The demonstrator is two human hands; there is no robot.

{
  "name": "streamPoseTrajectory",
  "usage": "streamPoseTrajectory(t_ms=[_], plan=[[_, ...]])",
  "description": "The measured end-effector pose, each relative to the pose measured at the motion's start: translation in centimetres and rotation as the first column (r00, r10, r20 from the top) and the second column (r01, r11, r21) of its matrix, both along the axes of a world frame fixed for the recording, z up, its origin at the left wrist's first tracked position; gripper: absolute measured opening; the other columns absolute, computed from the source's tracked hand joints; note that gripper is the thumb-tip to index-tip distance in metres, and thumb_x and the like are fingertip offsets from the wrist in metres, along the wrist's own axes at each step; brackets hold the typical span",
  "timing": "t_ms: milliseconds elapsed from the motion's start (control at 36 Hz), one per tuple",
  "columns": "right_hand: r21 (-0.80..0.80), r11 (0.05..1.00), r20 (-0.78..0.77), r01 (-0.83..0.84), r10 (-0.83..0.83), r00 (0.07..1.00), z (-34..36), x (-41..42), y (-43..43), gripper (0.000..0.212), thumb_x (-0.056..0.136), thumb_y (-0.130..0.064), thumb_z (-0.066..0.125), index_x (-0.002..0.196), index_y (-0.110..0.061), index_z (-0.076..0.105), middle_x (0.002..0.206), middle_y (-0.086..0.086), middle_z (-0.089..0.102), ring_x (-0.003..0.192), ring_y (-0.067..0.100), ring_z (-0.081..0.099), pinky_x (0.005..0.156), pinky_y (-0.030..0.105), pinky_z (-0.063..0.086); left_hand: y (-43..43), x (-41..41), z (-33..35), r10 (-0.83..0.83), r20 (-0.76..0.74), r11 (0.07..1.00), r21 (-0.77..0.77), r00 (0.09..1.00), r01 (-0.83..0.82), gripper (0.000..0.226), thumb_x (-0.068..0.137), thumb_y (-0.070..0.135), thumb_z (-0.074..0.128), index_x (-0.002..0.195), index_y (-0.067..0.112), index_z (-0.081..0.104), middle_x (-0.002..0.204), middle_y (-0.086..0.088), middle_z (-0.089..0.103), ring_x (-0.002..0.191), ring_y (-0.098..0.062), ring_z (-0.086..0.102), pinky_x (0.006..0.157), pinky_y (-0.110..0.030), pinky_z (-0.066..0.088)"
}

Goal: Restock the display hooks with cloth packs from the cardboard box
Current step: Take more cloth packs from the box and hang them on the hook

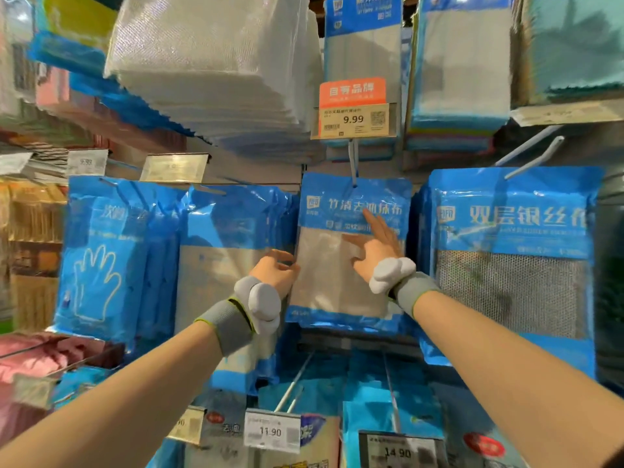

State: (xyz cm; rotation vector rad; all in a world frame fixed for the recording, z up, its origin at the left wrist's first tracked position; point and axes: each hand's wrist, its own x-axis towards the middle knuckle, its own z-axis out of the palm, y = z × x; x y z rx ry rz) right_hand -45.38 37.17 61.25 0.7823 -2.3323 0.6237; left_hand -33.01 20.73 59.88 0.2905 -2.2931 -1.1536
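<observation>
left hand (275, 271): fingers curled, pinching pack (337, 288) at its left edge | right hand (374, 246): fingers straight, flat on pack front | pack hangs from hook (353, 163) above right fingertips | risk, my guess: pushing too hard swings it off the hook or tears its hole

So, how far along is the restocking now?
Done: the centre cloth pack already hangs on its hook. In hand: the left hand holds its edge, the right hand presses its front. Left: unclear; the cardboard box is out of view.
</observation>
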Motion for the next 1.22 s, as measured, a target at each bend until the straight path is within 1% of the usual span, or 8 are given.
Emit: streamPoseTrajectory(t_ms=[222, 306, 528, 667, 917, 1028, 1139, 1222], plan=[[-0.46, 0.886, 0.266, 0.047, 0.087, 0.96, -2.8, 5.6, 1.3, 0.032, 0.092, -0.009, 0.048, 0.117, -0.017, 0.064, 0.126, 0.003, 0.059, 0.115, 0.023, 0.055, 0.088, 0.023, 0.043, 2.6, 1.2, -3.8, -0.136, 0.013, 0.988, 0.079, 0.991, 0.135, 0.03, 0.094, 0.018, 0.049, 0.118, 0.005, 0.059, 0.104, -0.012, 0.066, 0.08, -0.026, 0.061, 0.065, -0.022, 0.046], [-0.618, 0.783, 0.293, 0.066, 0.152, 0.944, -5.0, 8.0, 2.6, 0.029, 0.092, -0.01, 0.05, 0.117, -0.012, 0.063, 0.117, 0.004, 0.064, 0.109, 0.021, 0.059, 0.089, 0.023, 0.046, 5.1, 2.3, -5.9, -0.203, -0.007, 0.964, 0.173, 0.979, 0.201, 0.029, 0.097, 0.018, 0.045, 0.118, 0.002, 0.057, 0.097, -0.01, 0.065, 0.059, -0.011, 0.057, 0.04, -0.007, 0.04], [-0.8, 0.5, 0.427, 0.332, 0.086, 0.9, -13.9, 12.8, 8.2, 0.01, 0.068, -0.026, 0.05, 0.065, -0.031, 0.058, 0.077, 0.0, 0.063, 0.075, 0.026, 0.058, 0.076, 0.044, 0.051, 13.2, 5.9, -14.2, -0.387, 0.07, 0.858, 0.392, 0.919, 0.332, 0.017, 0.096, 0.013, 0.047, 0.082, 0.014, 0.057, 0.034, 0.009, 0.055, 0.026, 0.001, 0.046, 0.032, -0.009, 0.033], [-0.735, 0.503, 0.574, 0.456, 0.102, 0.812, -22.4, 17.5, 14.6, 0.018, 0.091, -0.008, 0.047, 0.103, -0.013, 0.06, 0.078, 0.001, 0.051, 0.066, 0.012, 0.047, 0.06, 0.021, 0.042, 18.8, 7.8, -23.2, -0.527, 0.249, 0.794, 0.484, 0.812, 0.367, 0.018, 0.097, 0.017, 0.046, 0.079, 0.018, 0.05, 0.042, 0.005, 0.059, 0.026, 0.002, 0.048, 0.033, -0.006, 0.029], [-0.506, 0.406, 0.817, 0.761, -0.057, 0.574, -36.3, 22.3, 22.4, 0.029, 0.09, -0.009, 0.049, 0.116, -0.001, 0.06, 0.105, 0.013, 0.063, 0.078, 0.019, 0.053, 0.071, 0.025, 0.049, 27.1, 10.9, -34.3, -0.67, 0.455, 0.724, 0.577, 0.587, 0.378, 0.017, 0.098, 0.016, 0.041, 0.086, 0.016, 0.054, 0.05, 0.006, 0.06, 0.03, 0.001, 0.05, 0.034, -0.011, 0.036], [-0.303, 0.304, 0.892, 0.903, -0.244, 0.381, -42.4, 25.1, 25.3, 0.028, 0.093, -0.011, 0.044, 0.107, -0.008, 0.068, 0.114, 0.01, 0.065, 0.095, 0.03, 0.061, 0.087, 0.034, 0.049, 31.0, 12.3, -39.7, -0.668, 0.568, 0.739, 0.582, 0.48, 0.34, 0.018, 0.096, 0.015, 0.046, 0.08, 0.015, 0.053, 0.066, 0.0, 0.055, 0.048, -0.011, 0.05, 0.045, -0.018, 0.035], [-0.109, 0.27, 0.946, 0.957, -0.268, 0.184, -48.0, 28.1, 28.8, 0.022, 0.091, -0.016, 0.052, 0.102, -0.012, 0.071, 0.114, 0.013, 0.066, 0.108, 0.036, 0.06, 0.095, 0.038, 0.048, 33.8, 13.6, -44.1, -0.678, 0.653, 0.734, 0.578, 0.336, 0.358, 0.026, 0.097, 0.01, 0.045, 0.072, 0.009, 0.054, 0.036, 0.008, 0.052, 0.026, -0.001, 0.042, 0.03, -0.012, 0.032], [0.205, 0.411, 0.947, 0.888, -0.311, -0.075, -51.9, 30.2, 31.5, 0.032, 0.092, -0.03, 0.047, 0.113, -0.012, 0.065, 0.121, 0.007, 0.063, 0.114, 0.028, 0.06, 0.101, 0.034, 0.044, 35.7, 14.2, -46.4, -0.61, 0.745, 0.749, 0.429, 0.272, 0.504, 0.026, 0.094, 0.02, 0.045, 0.074, 0.008, 0.058, 0.06, -0.001, 0.055, 0.049, -0.013, 0.056, 0.048, -0.016, 0.043]])
